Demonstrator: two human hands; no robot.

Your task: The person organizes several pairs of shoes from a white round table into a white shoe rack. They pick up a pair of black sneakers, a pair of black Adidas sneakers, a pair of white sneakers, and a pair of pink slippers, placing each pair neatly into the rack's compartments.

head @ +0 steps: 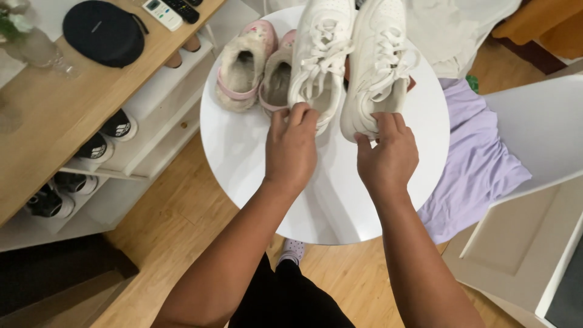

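Two white lace-up sneakers lie on a round white table (243, 152), toes pointing away from me. My left hand (293, 146) grips the heel of the left sneaker (319, 54). The heel of the right sneaker (379, 61) is pinched by my right hand (388, 155). A pair of pink fuzzy slippers (246, 67) sits just left of the sneakers, touching the left one.
A wooden shoe rack (61, 121) stands to the left, holding black shoes (94, 149), with a black round case (103, 31) and remotes (163, 13) on top. Purple cloth (480, 164) lies on the floor to the right, next to a white cabinet (534, 133).
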